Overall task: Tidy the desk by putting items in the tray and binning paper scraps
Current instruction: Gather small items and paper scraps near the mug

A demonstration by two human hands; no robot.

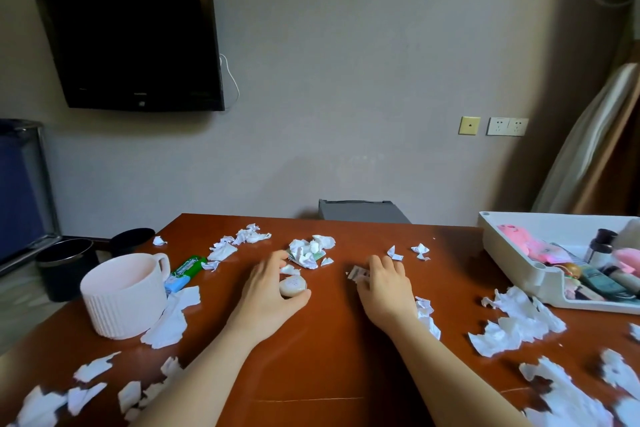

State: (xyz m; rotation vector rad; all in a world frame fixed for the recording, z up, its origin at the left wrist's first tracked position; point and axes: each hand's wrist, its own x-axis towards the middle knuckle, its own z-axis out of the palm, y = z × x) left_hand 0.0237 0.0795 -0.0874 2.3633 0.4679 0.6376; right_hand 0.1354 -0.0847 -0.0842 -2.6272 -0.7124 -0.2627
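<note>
on the brown table, near its middle, the left hand grips a small round cream item: thumb on its near side, fingers curled over its far side. the item sits at table level; whether it is lifted cannot be told. near it, the right hand lies palm down, its fingers curled round a small paper scrap low over the table. torn white paper scraps lie across the table: a crumpled cluster just beyond the left hand, loose pieces along the near edge and at the right. a white tray sits at the right edge of the table; it holds a pink soft toy and several small bottles. a ribbed white mug stands upright at the left, with a green packet just behind it. a black bin stands on the floor left of the table.
</note>
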